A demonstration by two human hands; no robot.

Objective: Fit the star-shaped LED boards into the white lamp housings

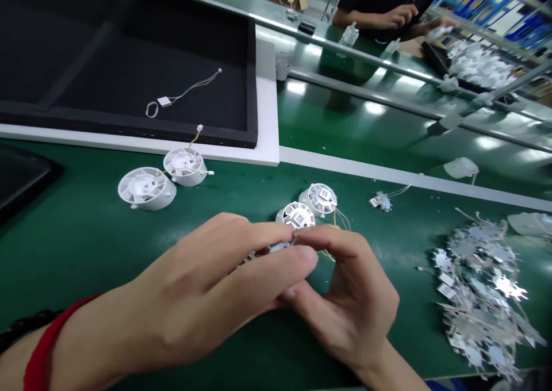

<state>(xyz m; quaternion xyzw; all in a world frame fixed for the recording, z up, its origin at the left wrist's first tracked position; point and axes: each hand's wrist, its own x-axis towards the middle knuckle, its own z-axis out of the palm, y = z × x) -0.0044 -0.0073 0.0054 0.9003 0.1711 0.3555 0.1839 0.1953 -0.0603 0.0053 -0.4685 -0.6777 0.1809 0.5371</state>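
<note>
My left hand (207, 282) and my right hand (353, 293) meet at the middle of the bench, fingertips pinched together. Between them shows a sliver of a small silvery metal piece (279, 246), with thin wires by the left fingers; most of it is hidden. Just beyond the fingertips stand two white round fan housings (322, 199) with silver spoked plates and square labels on top. Further left sit two more white fan housings (146, 188), their blades showing, with yellow wires and white connectors.
Silver star-shaped plates with wires (483, 293) are heaped at the right; a single plate (382, 201) lies apart. A black tray (207, 46) with a wired part (164, 101) fills the back left. Beyond a metal rail, a co-worker's hands (399, 17) handle white parts.
</note>
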